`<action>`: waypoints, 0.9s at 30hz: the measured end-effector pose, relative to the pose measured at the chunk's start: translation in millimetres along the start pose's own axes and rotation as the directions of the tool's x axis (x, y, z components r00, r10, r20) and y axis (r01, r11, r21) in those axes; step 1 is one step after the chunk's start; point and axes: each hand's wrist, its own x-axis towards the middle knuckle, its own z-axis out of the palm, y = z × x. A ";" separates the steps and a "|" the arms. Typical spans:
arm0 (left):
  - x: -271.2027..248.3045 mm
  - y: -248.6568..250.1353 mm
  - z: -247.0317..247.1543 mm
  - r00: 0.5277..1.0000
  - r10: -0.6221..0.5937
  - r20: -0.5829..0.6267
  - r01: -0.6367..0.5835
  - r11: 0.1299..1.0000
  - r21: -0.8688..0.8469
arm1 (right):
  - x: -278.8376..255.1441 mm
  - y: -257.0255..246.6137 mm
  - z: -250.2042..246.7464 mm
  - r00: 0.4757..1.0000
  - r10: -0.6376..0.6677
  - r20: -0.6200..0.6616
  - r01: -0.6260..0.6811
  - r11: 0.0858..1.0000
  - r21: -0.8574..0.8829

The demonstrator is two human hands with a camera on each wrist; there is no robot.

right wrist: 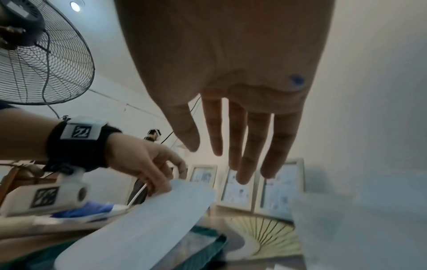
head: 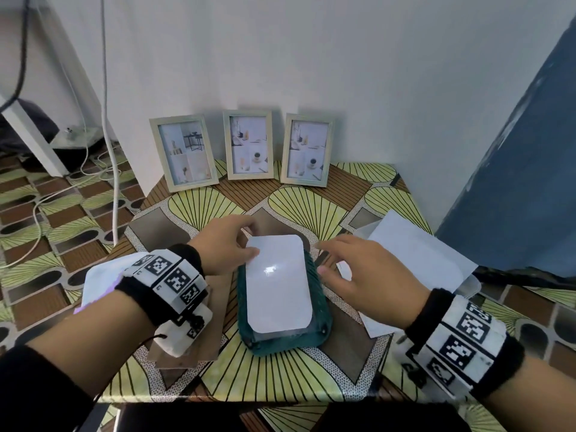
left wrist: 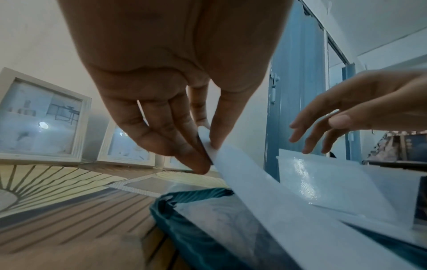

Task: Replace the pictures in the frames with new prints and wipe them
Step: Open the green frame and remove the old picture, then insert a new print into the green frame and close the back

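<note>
A dark green picture frame [head: 321,319] lies face down in the middle of the table. Over it slants a white print [head: 277,282] with rounded corners, its far end lifted. My left hand [head: 227,244] pinches the print's far left corner [left wrist: 208,144] between thumb and fingers. My right hand [head: 352,269] hovers just right of the frame with its fingers [right wrist: 242,146] straight and spread, holding nothing. Three light wooden frames [head: 249,145] with pictures lean upright against the far wall.
Loose white sheets [head: 414,254] and a clear plastic sleeve lie at the right. Brown backing boards [head: 218,307] and a white cloth [head: 99,279] sit under my left wrist. A blue door [head: 514,166] stands at the right. Cables run over the floor at left.
</note>
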 end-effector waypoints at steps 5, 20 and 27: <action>-11.9 4.9 -0.2 0.996 0.034 -0.080 -0.043 0.992 -0.120 | -22.3 15.8 -30.8 0.994 0.107 -0.011 -0.108 0.978 -0.181; -32.7 51.8 -22.0 0.941 0.069 -0.331 -0.209 0.889 -0.408 | -60.2 60.4 -13.8 0.934 0.357 -0.035 -0.350 0.928 0.128; 1.2 89.9 17.7 0.997 0.035 -0.071 -0.063 0.887 -0.457 | -61.2 65.2 -28.7 0.898 0.433 -0.077 -0.377 0.848 0.373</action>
